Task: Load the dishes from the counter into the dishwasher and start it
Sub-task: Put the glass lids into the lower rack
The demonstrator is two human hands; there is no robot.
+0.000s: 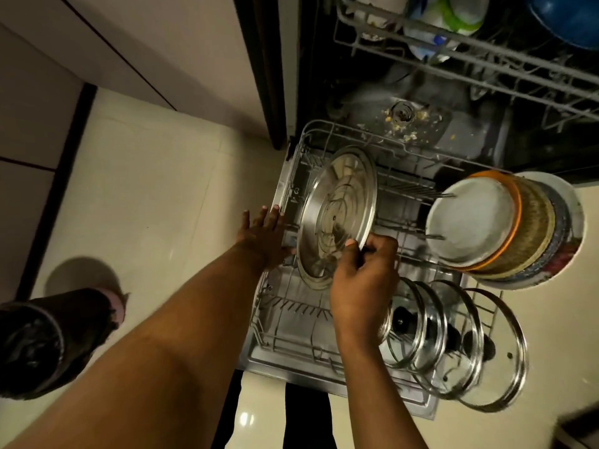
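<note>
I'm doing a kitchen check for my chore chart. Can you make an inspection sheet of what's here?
Surface: lower rack pulled out of the dishwasher.
Job's things: steel plate on edge, tilted, in the rack's left part; glass lids on edge in a row; stacked plates on edge at the right.
Clutter: food scraps on the dishwasher's floor.
Hands: right hand pinches the steel plate's rim; left hand open at the rack's left edge.
Cables: nothing seen.
Surroundings: upper rack holding dishes; pale floor tiles.
</note>
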